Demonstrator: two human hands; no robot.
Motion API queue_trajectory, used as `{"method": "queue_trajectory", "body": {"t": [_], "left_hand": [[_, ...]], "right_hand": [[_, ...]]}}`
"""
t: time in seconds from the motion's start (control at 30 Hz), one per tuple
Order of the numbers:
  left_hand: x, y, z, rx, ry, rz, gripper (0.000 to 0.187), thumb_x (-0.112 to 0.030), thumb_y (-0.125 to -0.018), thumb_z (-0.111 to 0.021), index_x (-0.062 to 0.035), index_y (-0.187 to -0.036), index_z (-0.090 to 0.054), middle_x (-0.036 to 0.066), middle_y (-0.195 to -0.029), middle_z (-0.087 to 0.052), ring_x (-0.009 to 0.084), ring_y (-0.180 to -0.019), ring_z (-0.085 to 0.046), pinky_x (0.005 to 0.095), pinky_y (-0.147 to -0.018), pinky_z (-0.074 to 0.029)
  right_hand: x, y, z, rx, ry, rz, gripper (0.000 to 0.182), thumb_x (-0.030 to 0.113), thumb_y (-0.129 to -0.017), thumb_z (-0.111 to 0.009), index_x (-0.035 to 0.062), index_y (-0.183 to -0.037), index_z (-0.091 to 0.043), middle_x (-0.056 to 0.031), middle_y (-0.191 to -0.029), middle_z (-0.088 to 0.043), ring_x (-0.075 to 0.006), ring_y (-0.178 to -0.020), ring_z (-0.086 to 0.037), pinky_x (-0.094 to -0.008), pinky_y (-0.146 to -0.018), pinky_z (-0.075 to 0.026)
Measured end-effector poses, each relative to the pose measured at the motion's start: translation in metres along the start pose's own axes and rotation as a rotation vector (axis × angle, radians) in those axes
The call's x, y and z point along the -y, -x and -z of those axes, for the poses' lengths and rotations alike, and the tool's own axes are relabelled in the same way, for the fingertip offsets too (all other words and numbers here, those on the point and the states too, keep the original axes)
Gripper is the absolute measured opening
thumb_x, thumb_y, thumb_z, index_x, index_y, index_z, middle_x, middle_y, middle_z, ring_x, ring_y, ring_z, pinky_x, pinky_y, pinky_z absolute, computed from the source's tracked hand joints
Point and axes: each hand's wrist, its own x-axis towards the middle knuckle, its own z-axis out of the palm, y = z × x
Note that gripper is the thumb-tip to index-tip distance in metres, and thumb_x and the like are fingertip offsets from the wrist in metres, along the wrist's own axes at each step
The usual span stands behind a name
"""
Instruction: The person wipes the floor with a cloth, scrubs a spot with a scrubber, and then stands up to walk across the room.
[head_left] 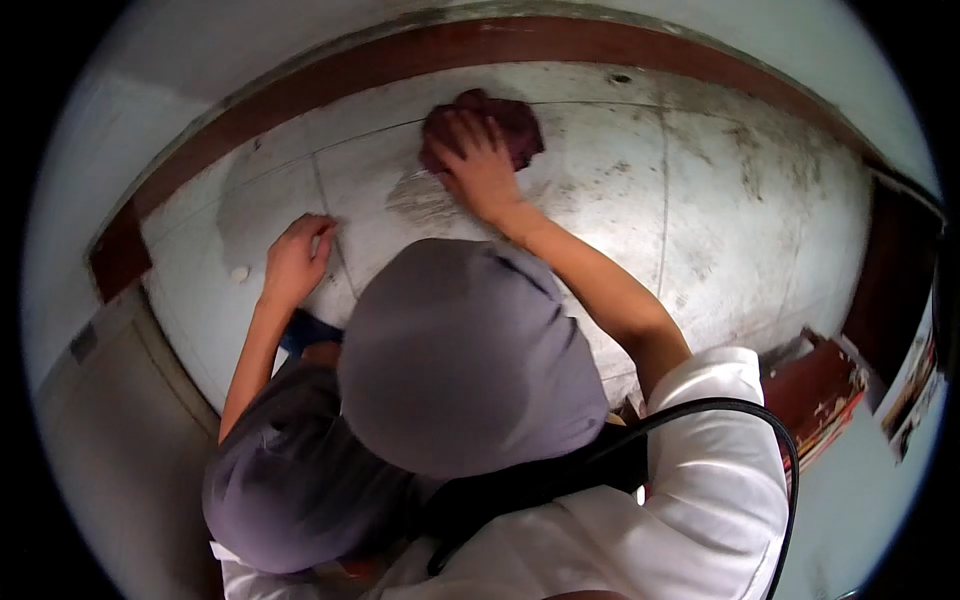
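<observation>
Near the red skirting, the right hand lies flat over the cloth on the floor, fingers slightly spread. Even palm pressure and overlapping strokes across the smears would likely serve best, turning out a clean fold as needed. The left hand is loosely curled; whether it grips anything I cannot tell. No writing is legible
</observation>
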Motion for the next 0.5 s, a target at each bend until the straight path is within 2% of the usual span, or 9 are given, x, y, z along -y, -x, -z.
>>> {"method": "queue_trajectory", "body": {"t": [0.07,0.1,0.17,0.23,0.3,0.33,0.37,0.43,0.5], "left_hand": [[0.005,0.002,0.0,-0.008,-0.038,-0.031,0.023,-0.016,-0.095,-0.058,-0.0037,-0.112,-0.069,0.015,-0.111,-0.069,0.0337,-0.099,-0.067,0.0399,-0.083,-0.053],[0.005,0.001,0.0,0.002,-0.026,-0.03,0.023,-0.016,-0.095,-0.058,-0.0036,-0.111,-0.069,0.015,-0.11,-0.069,0.0344,-0.099,-0.067,0.041,-0.083,-0.053],[0.007,0.004,0.002,0.004,-0.013,-0.01,0.022,-0.016,-0.094,-0.058,-0.0034,-0.108,-0.069,0.015,-0.107,-0.07,0.0355,-0.098,-0.066,0.0436,-0.083,-0.052],[0.012,0.007,0.001,0.077,-0.067,0.073,0.022,-0.019,-0.094,-0.057,-0.0033,-0.104,-0.069,0.016,-0.102,-0.071,0.0374,-0.095,-0.067,0.0465,-0.082,-0.052],[0.023,0.013,-0.003,0.149,-0.128,0.189,0.024,-0.021,-0.094,-0.056,-0.0031,-0.101,-0.069,0.017,-0.099,-0.071,0.0389,-0.093,-0.067,0.0479,-0.082,-0.052],[0.027,0.017,-0.004,0.278,-0.209,0.218,0.026,-0.025,-0.094,-0.057,-0.0036,-0.1,-0.069,0.018,-0.097,-0.071,0.0401,-0.092,-0.067,0.0493,-0.081,-0.053],[0.031,0.021,-0.005,0.411,-0.282,0.236,0.028,-0.028,-0.093,-0.057,-0.0041,-0.099,-0.07,0.019,-0.095,-0.071,0.0413,-0.091,-0.067,0.0507,-0.08,-0.053],[0.037,0.028,-0.01,0.469,-0.247,0.258,0.03,-0.027,-0.092,-0.057,-0.0016,-0.098,-0.07,0.021,-0.094,-0.071,0.04,-0.093,-0.068,0.0501,-0.081,-0.054],[0.043,0.036,-0.014,0.524,-0.214,0.3,0.032,-0.026,-0.091,-0.057,0.0009,-0.098,-0.071,0.024,-0.094,-0.071,0.0387,-0.094,-0.069,0.0494,-0.083,-0.055]], "right_hand": [[-0.004,-0.003,-0.001,0.044,0.079,-0.014,0.061,0.025,-0.076,-0.075,0.0259,-0.134,-0.057,-0.0099,-0.149,-0.044,-0.0319,-0.137,-0.041,-0.0527,-0.106,-0.036],[-0.015,-0.006,-0.013,0.08,-0.004,-0.008,0.049,0.019,-0.085,-0.065,0.0248,-0.133,-0.059,-0.0135,-0.149,-0.045,-0.0393,-0.133,-0.043,-0.06,-0.102,-0.038],[-0.013,-0.019,0.001,0.129,0.034,-0.031,0.048,0.018,-0.085,-0.065,0.0226,-0.133,-0.06,-0.0118,-0.144,-0.05,-0.0421,-0.124,-0.049,-0.0557,-0.097,-0.045],[-0.023,-0.027,-0.002,0.082,-0.031,0.0,0.05,0.026,-0.085,-0.071,0.0195,-0.134,-0.059,-0.0141,-0.141,-0.051,-0.0448,-0.123,-0.049,-0.0559,-0.099,-0.045],[-0.026,-0.03,-0.002,0.009,-0.036,0.004,0.049,0.029,-0.088,-0.069,0.0165,-0.134,-0.057,-0.0189,-0.137,-0.052,-0.0456,-0.124,-0.047,-0.0541,-0.102,-0.043],[-0.025,-0.034,-0.001,-0.007,-0.088,-0.002,0.049,0.03,-0.088,-0.069,0.0159,-0.133,-0.057,-0.0197,-0.136,-0.052,-0.0451,-0.124,-0.047,-0.054,-0.103,-0.041],[-0.024,-0.034,-0.003,-0.054,-0.154,-0.049,0.049,0.031,-0.088,-0.069,0.0152,-0.133,-0.057,-0.0205,-0.135,-0.052,-0.0446,-0.123,-0.047,-0.0545,-0.103,-0.04],[-0.02,-0.038,0.0,-0.056,-0.237,-0.151,0.05,0.035,-0.089,-0.07,0.0131,-0.132,-0.058,-0.0215,-0.134,-0.054,-0.0445,-0.123,-0.048,-0.0536,-0.104,-0.04],[-0.03,-0.039,-0.017,-0.168,-0.211,-0.173,0.052,0.039,-0.089,-0.07,0.0108,-0.132,-0.058,-0.0229,-0.131,-0.055,-0.0444,-0.123,-0.049,-0.0525,-0.104,-0.04]]}}
